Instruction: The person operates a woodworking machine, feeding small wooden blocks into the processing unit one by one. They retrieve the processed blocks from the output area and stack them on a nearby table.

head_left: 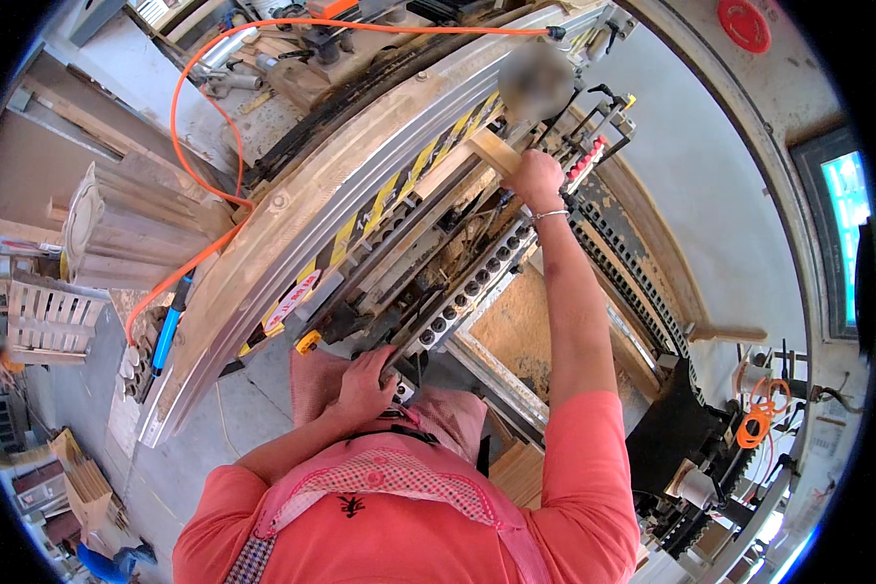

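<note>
My right arm reaches far forward across a long machine. My right hand [535, 182] is closed on the end of a short pale wooden block [496, 153], held above the machine bed. Part of the block is hidden by the fingers. Close to my waist, my left hand [368, 386] lies with its fingers extended against the near end of a metal rail [477, 282] that carries a row of round black parts. Nothing shows in that hand. Another light wooden strip [448, 177] lies along the bed beside yellow-and-black striped tape [384, 209].
An orange air hose [173, 107] curves over the left guard to a blue air gun [168, 336]. A tool-strewn bench [282, 68] stands beyond. Right are a chain track [642, 282], a lit screen [844, 224] and a red button [745, 24]. Sawdust [526, 331] covers a lower panel.
</note>
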`<state>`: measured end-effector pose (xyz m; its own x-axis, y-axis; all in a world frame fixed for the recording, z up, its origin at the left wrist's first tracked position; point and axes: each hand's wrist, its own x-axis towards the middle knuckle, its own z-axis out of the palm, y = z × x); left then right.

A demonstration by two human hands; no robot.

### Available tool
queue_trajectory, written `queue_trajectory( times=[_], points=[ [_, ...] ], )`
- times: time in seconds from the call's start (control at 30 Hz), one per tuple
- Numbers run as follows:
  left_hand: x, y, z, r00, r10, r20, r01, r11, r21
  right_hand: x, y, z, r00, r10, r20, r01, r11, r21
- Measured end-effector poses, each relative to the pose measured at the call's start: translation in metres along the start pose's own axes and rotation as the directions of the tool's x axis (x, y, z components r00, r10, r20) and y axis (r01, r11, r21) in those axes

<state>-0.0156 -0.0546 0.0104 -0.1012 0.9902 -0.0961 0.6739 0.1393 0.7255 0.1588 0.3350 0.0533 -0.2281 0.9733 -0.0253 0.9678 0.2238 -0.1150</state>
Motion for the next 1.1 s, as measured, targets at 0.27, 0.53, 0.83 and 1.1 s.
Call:
queue_trajectory(
  times=[0.27, 0.53, 0.83, 1.1],
  points=[
    [0.002, 0.004, -0.003, 0.998, 0.063, 0.004, -0.063, 0.997, 0.053, 0.001, 0.0, 0.004, 1.0, 0.008, -0.027, -0.008, 1.0, -0.018],
    [0.003, 0.002, 0.002, 0.999, 0.041, 0.031, -0.042, 0.997, 0.065, 0.009, 0.009, 0.006, 0.998, -0.066, 0.017, 0.067, 0.997, -0.031],
    [0.001, -0.002, -0.001, 0.996, 0.042, 0.073, -0.046, 0.998, 0.047, 0.01, 0.009, 0.009, 0.983, -0.178, 0.044, 0.184, 0.937, -0.297],
    [-0.004, -0.015, 0.015, 0.991, 0.047, 0.124, -0.056, 0.996, 0.069, 0.007, 0.013, 0.011, 0.977, -0.193, -0.091, 0.184, 0.978, -0.096]
  ],
)
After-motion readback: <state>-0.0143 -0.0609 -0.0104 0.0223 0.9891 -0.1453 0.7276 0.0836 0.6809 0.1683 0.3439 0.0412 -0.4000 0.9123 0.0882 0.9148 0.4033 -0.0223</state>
